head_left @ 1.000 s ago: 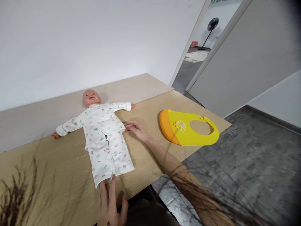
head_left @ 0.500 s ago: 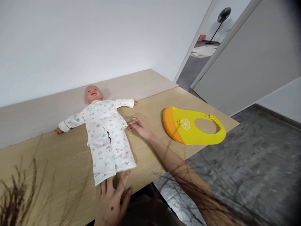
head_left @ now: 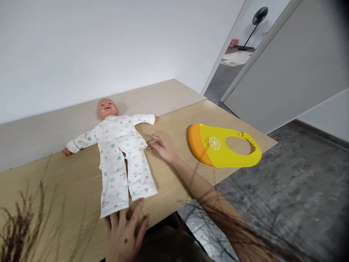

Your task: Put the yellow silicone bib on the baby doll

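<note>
Pale pink, smooth-headed doll point(head_left: 108, 108): lying face up left of centre, rounded head towards the upper left, arms spread wide.
White printed cloth shirt point(head_left: 120, 133): soft, lightly wrinkled, on the doll.
White printed cloth trousers point(head_left: 114, 182): two straight, flattened tubes below the shirt, hems towards the bottom of the frame.
Left hand point(head_left: 122, 231): lower centre, fingers and thumb apart, some fingertips hidden beneath a trouser hem.
Right hand point(head_left: 163, 148): centre, fingers loosely bent at the shirt's edge; cannot tell whether they pinch cloth.
Yellow-and-orange bib point(head_left: 215, 149): right of centre, smooth, rubbery-looking, with an oval neck opening and white citrus-slice print.
Tan wood-grain tabletop point(head_left: 169, 191): faintly streaked, beneath doll and bib.
</note>
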A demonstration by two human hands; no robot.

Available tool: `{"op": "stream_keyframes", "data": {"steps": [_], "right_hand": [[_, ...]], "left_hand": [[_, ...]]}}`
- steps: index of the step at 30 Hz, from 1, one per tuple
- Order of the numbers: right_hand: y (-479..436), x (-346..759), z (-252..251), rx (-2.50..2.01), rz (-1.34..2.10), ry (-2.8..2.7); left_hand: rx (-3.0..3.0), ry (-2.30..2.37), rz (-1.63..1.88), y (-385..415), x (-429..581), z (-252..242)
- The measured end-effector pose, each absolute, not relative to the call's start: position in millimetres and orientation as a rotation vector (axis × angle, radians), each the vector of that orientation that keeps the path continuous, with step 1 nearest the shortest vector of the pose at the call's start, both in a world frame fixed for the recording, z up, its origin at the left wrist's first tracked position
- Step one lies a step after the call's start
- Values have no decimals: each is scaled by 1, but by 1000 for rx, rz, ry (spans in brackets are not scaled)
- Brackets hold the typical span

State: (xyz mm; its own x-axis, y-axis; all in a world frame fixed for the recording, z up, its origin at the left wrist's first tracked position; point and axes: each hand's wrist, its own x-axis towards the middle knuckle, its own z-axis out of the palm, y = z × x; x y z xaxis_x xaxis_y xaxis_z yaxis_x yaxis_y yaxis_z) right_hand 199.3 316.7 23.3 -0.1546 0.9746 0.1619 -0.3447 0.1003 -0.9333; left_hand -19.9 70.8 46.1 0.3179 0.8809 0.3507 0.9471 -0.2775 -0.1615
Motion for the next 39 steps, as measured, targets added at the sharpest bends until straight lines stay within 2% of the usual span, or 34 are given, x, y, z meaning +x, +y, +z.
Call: {"op": "stream_keyframes", "data": {"steps": [13, 34, 39], "right_hand": [[315, 200, 27, -784, 1377, -1168], [314, 196, 27, -837, 1391, -1237], [297, 196, 25, -865, 1208, -1360]], "left_hand": [[-2213, -1603, -297, 76, -9, 21], [-2222, -1592, -249, 80, 8, 36], [-2253, -1592, -330, 84, 0, 20]]}}
